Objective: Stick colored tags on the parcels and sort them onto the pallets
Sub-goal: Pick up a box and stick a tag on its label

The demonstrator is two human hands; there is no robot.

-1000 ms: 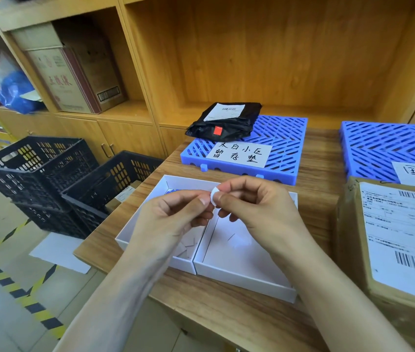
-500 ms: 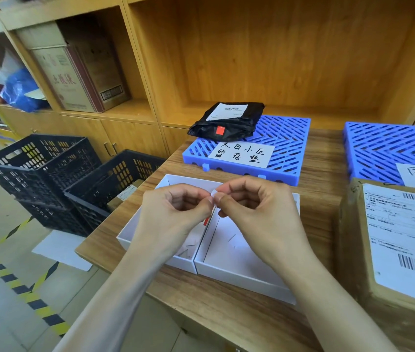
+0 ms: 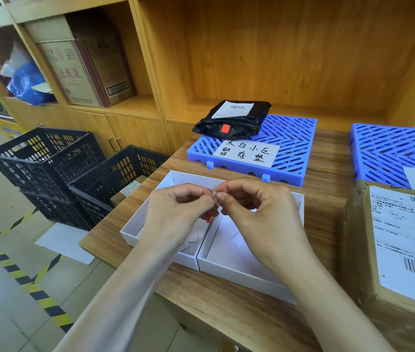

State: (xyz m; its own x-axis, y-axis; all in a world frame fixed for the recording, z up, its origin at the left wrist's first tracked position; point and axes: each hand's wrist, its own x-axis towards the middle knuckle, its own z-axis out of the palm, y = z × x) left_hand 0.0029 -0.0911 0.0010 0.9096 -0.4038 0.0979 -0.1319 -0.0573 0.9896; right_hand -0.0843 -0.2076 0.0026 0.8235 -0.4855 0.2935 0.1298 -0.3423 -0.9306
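Above two white tray boxes (image 3: 242,271), my left hand (image 3: 176,214) and my right hand (image 3: 254,212) meet fingertip to fingertip. Both pinch a small sticker tag (image 3: 214,199); a sliver of red (image 3: 209,219) shows beneath the fingers. A black bagged parcel (image 3: 234,119) with a red tag (image 3: 225,128) lies on the left blue pallet (image 3: 292,146). A second blue pallet (image 3: 391,151) sits at the right. In front of it stands a cardboard parcel (image 3: 361,262) with a white shipping label.
Two black plastic crates (image 3: 49,158) stand on the floor left of the wooden table (image 3: 226,313). Wooden shelving behind holds a carton (image 3: 74,72) and a blue bag (image 3: 27,83). Yellow-black tape marks the floor.
The hands have stayed together over the trays, fingers working the small tag; a red sliver now shows below the fingertips. The view shifted slightly.
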